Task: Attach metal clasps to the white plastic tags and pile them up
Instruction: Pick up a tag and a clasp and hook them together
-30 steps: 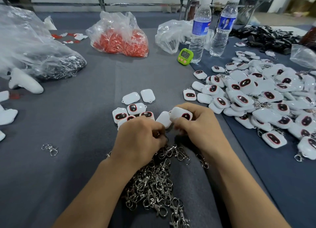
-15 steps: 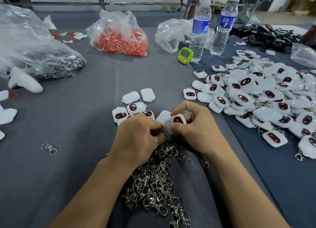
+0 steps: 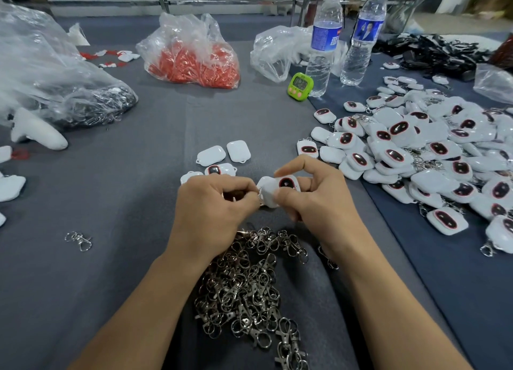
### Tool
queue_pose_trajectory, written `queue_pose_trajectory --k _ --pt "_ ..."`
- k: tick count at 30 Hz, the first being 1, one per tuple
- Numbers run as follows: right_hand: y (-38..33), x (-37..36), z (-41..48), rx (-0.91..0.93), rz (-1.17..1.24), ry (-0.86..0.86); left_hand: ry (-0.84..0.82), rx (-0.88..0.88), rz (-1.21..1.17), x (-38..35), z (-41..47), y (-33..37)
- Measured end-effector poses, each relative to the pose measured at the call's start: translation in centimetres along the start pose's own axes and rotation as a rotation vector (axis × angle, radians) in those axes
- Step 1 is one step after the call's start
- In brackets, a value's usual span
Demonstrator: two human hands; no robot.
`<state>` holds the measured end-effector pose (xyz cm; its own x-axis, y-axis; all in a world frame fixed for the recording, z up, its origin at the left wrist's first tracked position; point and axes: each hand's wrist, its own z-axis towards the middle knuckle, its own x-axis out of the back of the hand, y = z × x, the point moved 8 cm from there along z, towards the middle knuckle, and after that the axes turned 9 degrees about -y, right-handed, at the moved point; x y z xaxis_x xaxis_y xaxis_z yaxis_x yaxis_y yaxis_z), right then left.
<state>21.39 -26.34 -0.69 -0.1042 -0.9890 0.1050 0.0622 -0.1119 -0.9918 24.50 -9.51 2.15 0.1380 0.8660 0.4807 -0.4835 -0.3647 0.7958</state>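
Note:
My right hand [image 3: 313, 200] pinches a white plastic tag [image 3: 280, 189] with a dark oval face, held just above the grey cloth at the centre. My left hand [image 3: 213, 208] pinches a small metal clasp [image 3: 260, 196] against the tag's left corner; most of the clasp is hidden by my fingers. A heap of loose metal clasps [image 3: 249, 289] lies between my forearms. A few bare tags [image 3: 222, 154] lie just beyond my hands. A big pile of tags with clasps [image 3: 433, 158] spreads on the right.
Two water bottles [image 3: 323, 39] and a green timer [image 3: 300, 86] stand behind the pile. A bag of red parts [image 3: 191, 56] sits at the back, a big clear bag [image 3: 55, 83] at the left. One stray clasp [image 3: 79, 240] lies at the left.
My hands have drawn a little closer to me with the tag. The tag has turned so its left corner meets my left fingertips, and my right index finger has lifted off it.

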Motion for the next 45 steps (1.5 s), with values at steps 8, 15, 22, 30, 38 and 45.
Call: queue_pose_trajectory --k 8,15,22,30,38,45 --pt "-1.0 0.4 0.0 0.086 -0.025 0.053 -0.095 -0.072 0.065 -0.6 0.0 0.3" --pt "-1.6 0.1 -0.3 0.126 -0.347 0.05 -0.163 -0.146 0.208 -1.3 -0.2 0.3" --pt "-1.9 -0.5 -0.6 0.123 -0.492 0.053 -0.165 -0.205 0.415 -1.8 -0.3 0.2" --pt "-1.6 -0.5 -0.5 0.092 -0.537 0.048 -0.227 -0.078 0.331 -2.0 -0.2 -0.7" --pt "-1.8 -0.7 -0.4 0.085 -0.548 0.022 -0.209 -0.093 0.373 -2.0 -0.3 -0.3" --pt "-0.7 -1.2 -0.5 0.051 -0.463 0.075 -0.051 -0.031 0.339 -0.6 0.0 -0.2"
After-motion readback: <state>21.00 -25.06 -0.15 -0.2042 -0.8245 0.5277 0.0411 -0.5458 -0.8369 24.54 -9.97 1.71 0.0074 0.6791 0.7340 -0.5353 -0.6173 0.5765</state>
